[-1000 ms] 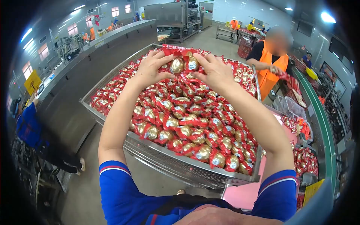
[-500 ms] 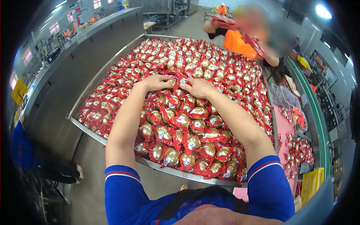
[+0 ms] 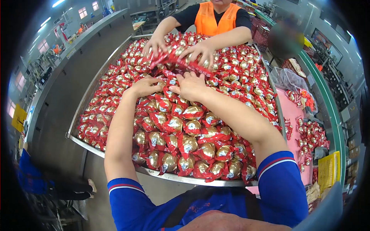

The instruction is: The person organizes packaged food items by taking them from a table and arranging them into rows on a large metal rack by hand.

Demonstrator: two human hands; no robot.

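Note:
A wide metal tray (image 3: 79, 111) holds rows of gold balls in red wrappers (image 3: 189, 142). My left hand (image 3: 145, 86) rests on the wrapped balls near the tray's middle, fingers bent against them. Just to its right, my right hand (image 3: 192, 87) lies on the same layer, fingers spread and pointing away from me. Whether either hand grips a ball is hidden by the wrappers. Directly beyond my hands, a co-worker's two hands hold a strip of red-wrapped balls (image 3: 181, 61) low over the tray.
A co-worker in an orange vest (image 3: 215, 19) stands at the tray's far side. On the right are a pink surface (image 3: 290, 115) with more wrapped balls, a green-edged conveyor (image 3: 322, 100) and a yellow crate (image 3: 328, 169). A tall metal panel (image 3: 65, 92) stands left.
My hands have come down from holding two gold balls above the tray onto the layer. The co-worker has moved from the right side to the far edge and lowered the wrapped strip.

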